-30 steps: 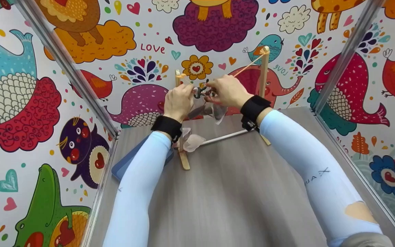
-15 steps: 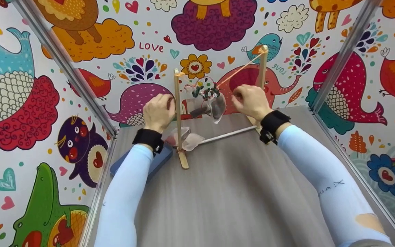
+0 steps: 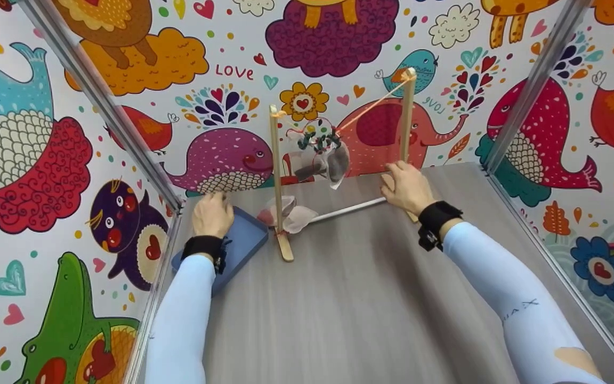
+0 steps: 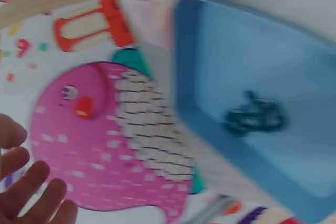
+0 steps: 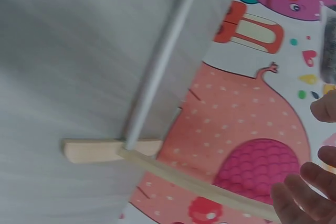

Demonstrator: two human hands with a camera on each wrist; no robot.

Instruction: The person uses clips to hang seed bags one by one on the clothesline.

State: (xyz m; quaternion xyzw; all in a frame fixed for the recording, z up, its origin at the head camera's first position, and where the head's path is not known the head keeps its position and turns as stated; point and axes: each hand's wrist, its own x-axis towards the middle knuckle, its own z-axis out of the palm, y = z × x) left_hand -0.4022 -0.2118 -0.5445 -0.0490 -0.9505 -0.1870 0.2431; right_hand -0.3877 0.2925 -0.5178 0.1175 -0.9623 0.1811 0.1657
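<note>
My left hand (image 3: 212, 213) is raised over the blue tray (image 3: 245, 234), its fingers loosely bent and holding nothing. In the left wrist view, a small dark green looped item (image 4: 257, 116) lies in the tray, too blurred to identify. My right hand (image 3: 409, 188), with nothing in its fingers, is by the lower part of the wooden stand's right post (image 3: 409, 117). Between that post and the left post (image 3: 276, 170) runs an orange string (image 3: 373, 106). Dark green clip-like pieces (image 3: 325, 141) hang from it with grey and translucent pouch-like pieces (image 3: 337, 162).
A white rod (image 3: 347, 209) joins the stand's two feet. Translucent, pinkish pouch-like pieces (image 3: 300, 218) lie at the base of the left post. Patterned walls with metal edge strips (image 3: 536, 85) enclose the grey tabletop (image 3: 339, 309) at the back and sides.
Both hands have let go of the hanging cluster and drawn apart. My left hand has moved left and down over the tray; my right has moved right and down beside the right post.
</note>
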